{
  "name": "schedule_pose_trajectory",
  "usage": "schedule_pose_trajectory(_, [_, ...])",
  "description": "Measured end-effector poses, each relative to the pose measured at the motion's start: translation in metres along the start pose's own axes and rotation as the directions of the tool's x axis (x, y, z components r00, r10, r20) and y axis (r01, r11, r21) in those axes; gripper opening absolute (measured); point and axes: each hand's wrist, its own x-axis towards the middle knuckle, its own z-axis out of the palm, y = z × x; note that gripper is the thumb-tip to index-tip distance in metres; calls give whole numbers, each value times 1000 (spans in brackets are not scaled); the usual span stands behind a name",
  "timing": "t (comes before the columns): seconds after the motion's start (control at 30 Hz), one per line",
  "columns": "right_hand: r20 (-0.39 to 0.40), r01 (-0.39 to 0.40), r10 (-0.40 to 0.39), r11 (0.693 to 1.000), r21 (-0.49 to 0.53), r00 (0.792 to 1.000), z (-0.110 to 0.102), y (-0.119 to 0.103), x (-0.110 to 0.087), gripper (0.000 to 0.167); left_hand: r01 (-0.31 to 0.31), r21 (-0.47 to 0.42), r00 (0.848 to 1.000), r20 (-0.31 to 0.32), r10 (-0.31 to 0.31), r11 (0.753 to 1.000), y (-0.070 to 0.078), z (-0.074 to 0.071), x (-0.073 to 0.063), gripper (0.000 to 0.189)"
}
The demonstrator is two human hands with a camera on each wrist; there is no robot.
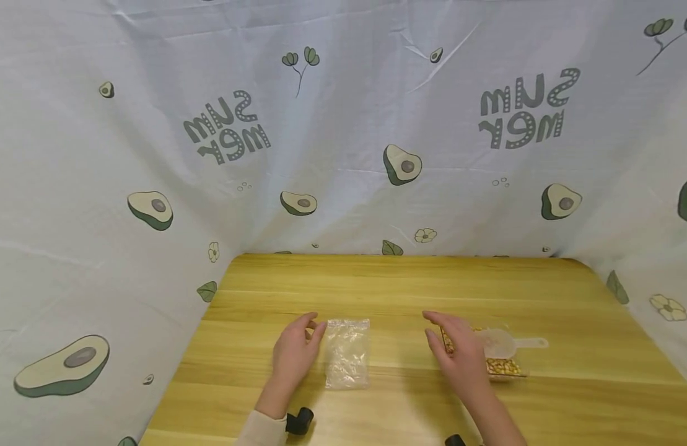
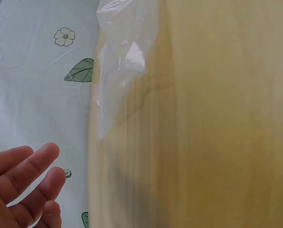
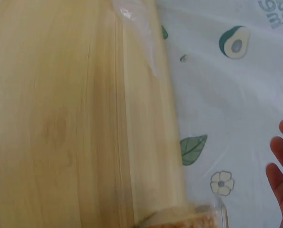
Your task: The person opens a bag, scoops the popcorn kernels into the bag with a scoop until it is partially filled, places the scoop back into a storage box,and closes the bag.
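Observation:
A clear plastic zip bag [image 1: 347,356] lies flat on the wooden table, and part of it shows in the left wrist view as a shiny film [image 2: 127,52]. Just left of the bag is my left hand [image 1: 295,348], its fingers loosely bent and holding nothing. My right hand [image 1: 459,350] hovers to the right of the bag with fingers spread and nothing in them. Partly behind that hand stands a clear box of yellow kernels [image 1: 503,367], which look like corn. Across the box rests a translucent scoop [image 1: 499,343], its handle pointing right.
The wooden table [image 1: 399,285] ends at a white curtain [image 1: 343,124] printed with avocados, leaves and flowers, which hangs at the back and both sides. Black wrist mounts [image 1: 300,421] sit at both wrists.

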Motion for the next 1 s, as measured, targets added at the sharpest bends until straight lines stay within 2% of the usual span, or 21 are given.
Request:
schedule_pose_trajectory(0.13, [43,-14,12,999,40,999,13,-4,1,45,-8,-19,1000,-18,8,1000,0,4,1,32])
schedule_pose_trajectory(0.27, [129,-118,109,991,62,986,27,-8,0,41,-23,-16,999,-40,22,1000,-3,9,2,28])
schedule_pose_trajectory(0.33, [183,-205,190,977,66,965,35,-10,-1,38,-22,-22,999,-42,21,1000,-4,12,3,27])
schedule_pose_trajectory(0.4, [231,-292,269,954,70,935,42,-11,-2,36,-17,-39,999,-37,16,999,-5,14,5,27])
schedule_pose_trajectory(0.53, [286,-396,361,915,73,888,55,-10,-3,32,-11,-61,1000,-28,9,998,-8,21,8,27])
schedule_pose_trajectory(0.63, [290,-426,388,902,77,875,66,-8,-5,29,3,-64,999,-39,-5,998,-10,25,11,30])
schedule_pose_trajectory(0.8, [293,-432,398,900,61,870,78,-5,-6,27,16,-66,997,-71,-21,998,-13,31,14,32])
schedule_pose_trajectory(0.87, [299,-426,396,904,38,868,82,-4,-5,27,23,-73,998,-59,-27,997,-14,33,16,31])
schedule_pose_trajectory(1.0, [324,-434,412,901,-2,852,89,-3,-1,28,69,-92,998,-7,-70,993,-14,37,17,30])
